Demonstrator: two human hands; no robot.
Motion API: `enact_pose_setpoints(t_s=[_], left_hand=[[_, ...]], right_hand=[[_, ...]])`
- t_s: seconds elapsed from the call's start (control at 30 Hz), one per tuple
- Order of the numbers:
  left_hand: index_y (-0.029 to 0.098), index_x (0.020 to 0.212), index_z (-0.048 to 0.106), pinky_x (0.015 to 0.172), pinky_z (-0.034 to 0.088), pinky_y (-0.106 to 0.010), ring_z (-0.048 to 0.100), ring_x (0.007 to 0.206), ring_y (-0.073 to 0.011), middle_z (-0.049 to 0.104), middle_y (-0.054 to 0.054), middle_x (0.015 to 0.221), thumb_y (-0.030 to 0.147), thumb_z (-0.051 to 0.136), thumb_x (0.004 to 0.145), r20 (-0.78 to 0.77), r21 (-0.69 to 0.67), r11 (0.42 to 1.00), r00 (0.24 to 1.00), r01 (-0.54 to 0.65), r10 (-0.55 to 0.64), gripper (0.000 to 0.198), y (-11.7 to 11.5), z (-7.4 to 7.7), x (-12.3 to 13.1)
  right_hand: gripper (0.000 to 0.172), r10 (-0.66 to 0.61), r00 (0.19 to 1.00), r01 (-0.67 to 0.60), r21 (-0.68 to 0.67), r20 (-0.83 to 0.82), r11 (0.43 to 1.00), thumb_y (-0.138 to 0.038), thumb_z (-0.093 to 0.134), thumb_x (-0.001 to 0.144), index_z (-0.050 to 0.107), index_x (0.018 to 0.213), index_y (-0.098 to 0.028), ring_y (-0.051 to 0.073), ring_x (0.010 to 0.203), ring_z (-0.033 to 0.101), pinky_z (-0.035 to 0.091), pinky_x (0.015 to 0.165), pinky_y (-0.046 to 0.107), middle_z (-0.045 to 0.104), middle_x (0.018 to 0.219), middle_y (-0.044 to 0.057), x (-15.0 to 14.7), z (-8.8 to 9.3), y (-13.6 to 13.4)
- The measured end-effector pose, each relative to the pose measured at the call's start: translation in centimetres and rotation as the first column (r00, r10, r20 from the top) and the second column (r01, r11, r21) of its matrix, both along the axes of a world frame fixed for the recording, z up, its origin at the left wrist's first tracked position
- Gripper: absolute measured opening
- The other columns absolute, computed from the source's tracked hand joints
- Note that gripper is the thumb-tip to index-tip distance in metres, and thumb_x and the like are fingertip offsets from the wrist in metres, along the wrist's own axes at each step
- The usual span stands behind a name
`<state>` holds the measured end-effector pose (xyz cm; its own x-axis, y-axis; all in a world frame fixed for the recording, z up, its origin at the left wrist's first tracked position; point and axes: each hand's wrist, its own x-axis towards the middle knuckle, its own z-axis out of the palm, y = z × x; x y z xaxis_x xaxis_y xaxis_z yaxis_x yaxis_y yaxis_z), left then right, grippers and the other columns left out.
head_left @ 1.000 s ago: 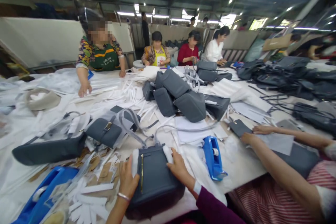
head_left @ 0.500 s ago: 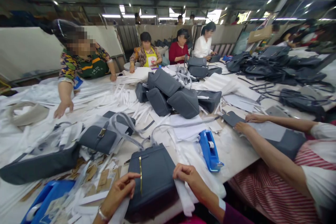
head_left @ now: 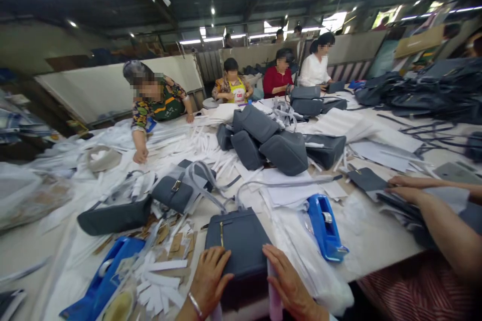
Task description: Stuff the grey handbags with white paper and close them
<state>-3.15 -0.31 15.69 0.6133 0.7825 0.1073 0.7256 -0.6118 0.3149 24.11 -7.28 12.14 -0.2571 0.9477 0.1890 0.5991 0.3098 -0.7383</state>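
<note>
A dark blue-grey handbag [head_left: 243, 243] with a gold zip on its front stands on the table close to me, its strap loops behind it. My left hand [head_left: 211, 276] grips its left front edge, fingers together over the leather and thumb apart. At the opposite side my right hand [head_left: 288, 281] holds the right edge, fingertips on the corner. A pale wrapping strip [head_left: 274, 291] hangs below the right fingers along that side. The bag's underside is hidden.
Blue tape dispensers stand to the right [head_left: 327, 228] and left [head_left: 103, 278]. Paper strips [head_left: 160, 286] lie left of the bag. Ahead is a pile of grey bags [head_left: 265, 133]. A co-worker's arm [head_left: 448, 220] works at the right; several people sit across the table.
The view has swung left. My left hand has gone from pointing at the zip to lying on the bag's left edge. My right hand has opened from a pinch and spread along the right edge.
</note>
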Motion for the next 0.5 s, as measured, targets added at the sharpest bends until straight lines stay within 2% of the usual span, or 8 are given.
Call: enact_pose_setpoints(t_s=[0.13, 0.23, 0.33, 0.43, 0.5], left_hand=[[0.026, 0.146, 0.026, 0.106, 0.032, -0.054, 0.039, 0.131, -0.0303, 0.043, -0.011, 0.144, 0.037, 0.057, 0.085, -0.032, -0.005, 0.988, 0.987, 0.157, -0.157, 0.068, -0.3, 0.8, 2.4], [0.029, 0.148, 0.013, 0.108, 0.029, -0.053, 0.029, 0.138, -0.0306, 0.029, -0.01, 0.152, 0.043, 0.058, 0.084, -0.049, -0.04, 0.953, 0.952, 0.299, -0.301, 0.08, -0.3, 0.9, 4.8], [0.034, 0.147, 0.015, 0.105, 0.036, -0.049, 0.031, 0.137, -0.0315, 0.025, -0.009, 0.153, 0.044, 0.06, 0.082, -0.092, -0.025, 0.924, 0.919, 0.382, -0.383, 0.079, -0.3, 0.1, 6.1], [0.035, 0.146, 0.02, 0.1, 0.042, -0.046, 0.038, 0.133, -0.0307, 0.03, -0.009, 0.151, 0.038, 0.059, 0.082, -0.136, 0.017, 0.903, 0.896, 0.43, -0.424, 0.075, 0.4, -1.4, 6.1], [0.038, 0.143, 0.027, 0.097, 0.045, -0.044, 0.043, 0.13, -0.0294, 0.036, -0.007, 0.148, 0.036, 0.057, 0.082, -0.148, 0.028, 0.89, 0.882, 0.456, -0.448, 0.068, 1.2, -2.2, 6.3]], right_hand=[[0.057, -0.054, 0.998, 0.054, -0.019, -0.027, 0.998, -0.024, 0.042, 0.092, 0.025, 0.147, -0.024, 0.024, 0.137, 0.032, 0.03, 0.113, 0.048, 0.038, 0.145, 0.011, -0.3, 0.2, -0.1], [0.06, -0.087, 0.994, 0.086, -0.023, -0.063, 0.996, -0.024, 0.044, 0.09, 0.024, 0.147, -0.022, 0.024, 0.137, 0.031, 0.03, 0.113, 0.048, 0.037, 0.146, 0.013, -0.6, 0.3, 0.0], [0.066, -0.12, 0.987, 0.121, 0.003, -0.107, 0.993, -0.023, 0.048, 0.088, 0.019, 0.148, -0.02, 0.025, 0.138, 0.029, 0.029, 0.113, 0.047, 0.035, 0.147, 0.015, -0.7, 0.6, -0.3], [0.074, -0.174, 0.975, 0.181, 0.041, -0.138, 0.983, -0.025, 0.054, 0.084, 0.017, 0.148, -0.018, 0.027, 0.138, 0.028, 0.027, 0.113, 0.047, 0.033, 0.147, 0.016, -0.6, 1.3, -1.4], [0.074, -0.258, 0.951, 0.267, 0.029, -0.172, 0.963, -0.024, 0.057, 0.081, 0.021, 0.146, -0.018, 0.026, 0.135, 0.032, 0.029, 0.111, 0.046, 0.036, 0.144, 0.016, -0.2, 1.7, -2.7]])
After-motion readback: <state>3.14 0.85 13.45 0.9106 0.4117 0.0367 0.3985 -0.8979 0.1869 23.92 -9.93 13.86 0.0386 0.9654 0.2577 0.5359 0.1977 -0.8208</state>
